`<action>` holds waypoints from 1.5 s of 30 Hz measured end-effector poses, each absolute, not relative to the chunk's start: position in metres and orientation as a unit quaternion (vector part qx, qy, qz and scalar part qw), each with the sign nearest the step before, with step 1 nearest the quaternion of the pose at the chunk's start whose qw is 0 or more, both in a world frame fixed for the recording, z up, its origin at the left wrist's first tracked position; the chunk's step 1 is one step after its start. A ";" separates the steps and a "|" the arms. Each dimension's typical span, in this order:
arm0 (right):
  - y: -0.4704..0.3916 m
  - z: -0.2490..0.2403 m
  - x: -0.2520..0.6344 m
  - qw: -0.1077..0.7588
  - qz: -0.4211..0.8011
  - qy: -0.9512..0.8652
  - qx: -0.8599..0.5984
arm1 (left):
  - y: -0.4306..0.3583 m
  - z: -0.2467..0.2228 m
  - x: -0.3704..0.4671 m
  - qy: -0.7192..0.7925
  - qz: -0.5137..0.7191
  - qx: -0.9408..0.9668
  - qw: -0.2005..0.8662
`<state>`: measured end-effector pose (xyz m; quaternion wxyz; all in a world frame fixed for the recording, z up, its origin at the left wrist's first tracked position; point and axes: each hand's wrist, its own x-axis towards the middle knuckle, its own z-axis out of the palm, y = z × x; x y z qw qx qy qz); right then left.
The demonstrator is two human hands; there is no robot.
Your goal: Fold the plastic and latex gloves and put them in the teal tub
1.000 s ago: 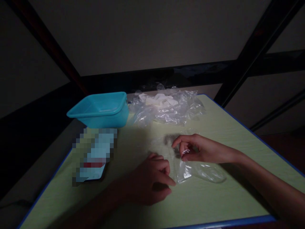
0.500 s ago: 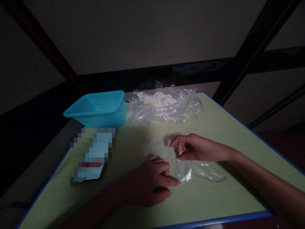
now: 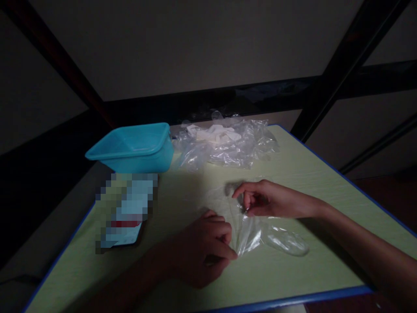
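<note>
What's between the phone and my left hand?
Only bare tabletop, partly in shadow, lies between the phone and the left hand; the head view shows this stretch.

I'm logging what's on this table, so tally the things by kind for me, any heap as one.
Turquoise tub: 1
Phone, partly pixelated: 1
Loose clear plastic film: 1
Clear plastic heap, pieces too tangled to count: 1
Crumpled white thing at the heap: 1
Total: 5
</note>
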<state>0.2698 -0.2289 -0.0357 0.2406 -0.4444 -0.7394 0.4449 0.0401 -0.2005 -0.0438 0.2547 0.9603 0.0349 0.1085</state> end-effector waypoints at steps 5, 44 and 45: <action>-0.228 -0.037 0.271 0.246 0.434 -0.747 -0.439 | -0.200 -0.044 0.038 0.027 0.132 0.951 0.279; -0.228 -0.027 0.275 0.247 0.324 -0.763 -0.502 | -0.201 -0.041 0.040 -0.045 0.013 0.983 0.180; -0.228 -0.027 0.276 0.244 0.320 -0.763 -0.506 | -0.200 -0.041 0.039 -0.042 0.010 0.982 0.183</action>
